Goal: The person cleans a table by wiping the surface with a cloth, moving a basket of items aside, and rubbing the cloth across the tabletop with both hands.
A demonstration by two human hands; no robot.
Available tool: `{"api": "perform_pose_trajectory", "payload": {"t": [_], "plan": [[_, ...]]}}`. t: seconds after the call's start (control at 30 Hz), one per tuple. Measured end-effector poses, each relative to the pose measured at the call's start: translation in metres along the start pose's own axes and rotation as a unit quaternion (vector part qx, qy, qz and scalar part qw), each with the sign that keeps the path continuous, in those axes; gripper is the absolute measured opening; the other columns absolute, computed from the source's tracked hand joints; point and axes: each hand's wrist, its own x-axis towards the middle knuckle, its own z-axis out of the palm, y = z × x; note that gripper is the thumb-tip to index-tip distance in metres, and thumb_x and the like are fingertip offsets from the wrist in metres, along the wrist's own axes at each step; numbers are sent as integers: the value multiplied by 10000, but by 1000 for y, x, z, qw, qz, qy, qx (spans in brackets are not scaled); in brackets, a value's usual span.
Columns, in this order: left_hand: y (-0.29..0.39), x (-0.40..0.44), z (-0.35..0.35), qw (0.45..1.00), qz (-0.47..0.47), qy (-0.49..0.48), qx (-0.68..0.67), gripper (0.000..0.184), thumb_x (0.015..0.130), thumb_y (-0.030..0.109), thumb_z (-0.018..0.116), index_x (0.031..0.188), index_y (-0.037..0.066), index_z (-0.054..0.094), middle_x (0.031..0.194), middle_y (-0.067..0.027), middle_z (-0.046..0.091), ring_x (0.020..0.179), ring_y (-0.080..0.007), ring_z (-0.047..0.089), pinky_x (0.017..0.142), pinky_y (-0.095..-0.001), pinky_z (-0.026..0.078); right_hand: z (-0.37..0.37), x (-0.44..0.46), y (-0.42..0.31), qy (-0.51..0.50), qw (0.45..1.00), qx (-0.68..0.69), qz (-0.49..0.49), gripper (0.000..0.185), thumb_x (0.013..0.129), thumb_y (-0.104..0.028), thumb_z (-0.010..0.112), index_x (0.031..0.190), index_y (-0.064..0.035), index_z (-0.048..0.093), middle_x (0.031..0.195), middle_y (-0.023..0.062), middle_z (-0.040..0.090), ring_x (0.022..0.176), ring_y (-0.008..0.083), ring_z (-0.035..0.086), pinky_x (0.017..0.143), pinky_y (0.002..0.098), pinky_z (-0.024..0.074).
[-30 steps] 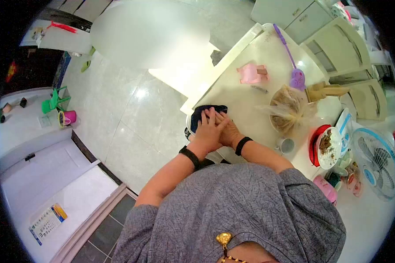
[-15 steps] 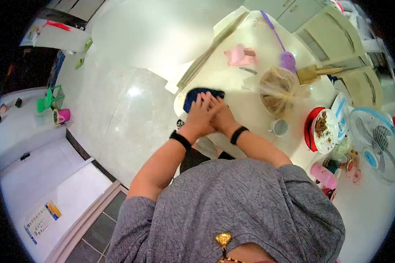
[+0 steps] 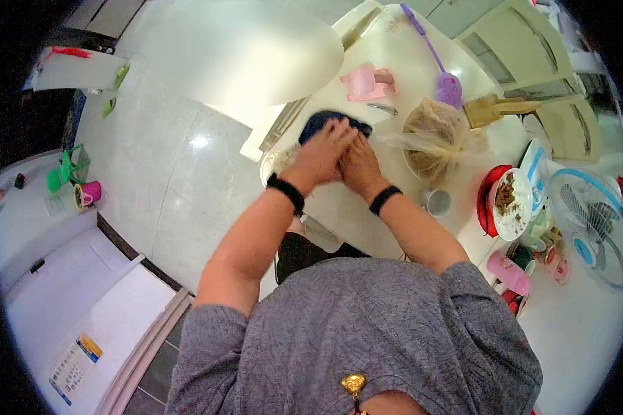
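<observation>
A dark blue folded cloth (image 3: 317,125) lies on the white table (image 3: 339,207) near its left edge. My left hand (image 3: 323,156) rests on the cloth with its fingers stretched out, slightly blurred by motion. Beside it, my right hand (image 3: 360,166) is also laid flat on the cloth, its fingertips touching or partly under the left fingers. Most of the cloth's near side is hidden beneath both hands. Just past the cloth are a small silver tool (image 3: 383,108) and a pink packet (image 3: 361,84).
A clear plastic bag with brown contents (image 3: 432,131) stands right of my hands, with a white cup (image 3: 437,203) nearer. Further right are a plate of brown scraps (image 3: 513,225), a purple long-handled item (image 3: 448,88) and a fan (image 3: 588,221). Chairs (image 3: 512,45) line the far side.
Both hands have slid the cloth across the table, away from my body and toward the silver tool. The whole view has shifted a little too.
</observation>
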Motion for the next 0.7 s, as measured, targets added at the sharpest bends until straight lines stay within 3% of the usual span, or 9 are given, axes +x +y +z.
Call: {"api": "perform_pose_trajectory", "payload": {"t": [0.1,0.2,0.23,0.3,0.33,0.43,0.47,0.57,0.7], "plan": [[-31,34,-27,998,-39,-37,29,1080,623,292,933,1549,143,397,1616,-219,345,1484,-442,329,1240,-450,303,-7,50,18,18,999,50,-4,585,874,-275,657,1390,-14,565,1438,211,548,1381,396,456,1182,488,319],[-39,44,-25,997,-53,-25,43,1093,623,256,932,1565,178,382,1641,-188,314,1503,-413,310,1250,-447,290,15,66,33,37,998,-25,-32,648,844,-348,696,1390,-21,571,1448,206,545,1365,384,466,1162,478,339],[-60,44,-2,999,-2,22,41,1082,634,258,928,1566,180,383,1649,-185,299,1494,-420,322,1246,-447,294,14,62,32,21,998,-51,-28,654,846,-364,695,1391,-23,572,1455,202,542,1375,371,457,1161,472,340],[-40,35,-10,996,-45,27,73,1032,641,252,900,1545,223,404,1632,-132,341,1467,-397,365,1203,-481,357,9,59,32,68,995,-39,-67,682,862,-404,672,1418,-28,551,1479,190,529,1408,350,429,1172,465,330],[-36,31,-6,996,-47,27,75,1032,641,252,900,1545,223,404,1632,-132,341,1467,-397,365,1203,-481,357,7,51,32,49,996,-39,-65,647,895,-381,625,1434,-34,538,1506,179,508,1417,335,422,1185,468,314],[0,4,-1,998,-21,36,43,991,652,274,875,1533,225,424,1615,-155,354,1440,-413,395,1114,-598,406,5,15,19,14,998,-25,-48,610,916,-303,591,1455,-27,514,1526,177,486,1419,336,418,1193,468,300],[12,-9,10,997,-25,30,60,991,656,284,873,1536,224,421,1609,-155,361,1431,-425,402,1102,-590,415,-4,-3,7,-1,999,-15,-44,601,925,-229,559,1480,-12,477,1537,173,474,1429,340,403,1196,475,291],[63,-54,33,999,-18,-23,46,1100,628,300,897,1578,185,353,1643,-181,297,1458,-491,333,1119,-569,404,-10,-79,-18,-46,997,55,-14,674,936,-243,548,1554,-38,375,1622,164,352,1483,339,321,1192,518,291],[97,-90,47,999,-17,-46,10,1084,631,321,895,1569,181,370,1636,-185,302,1462,-474,338,1177,-570,352,-17,-131,-44,-102,991,81,18,700,951,-251,545,1580,-44,317,1649,169,296,1516,336,275,1205,538,264]]}}
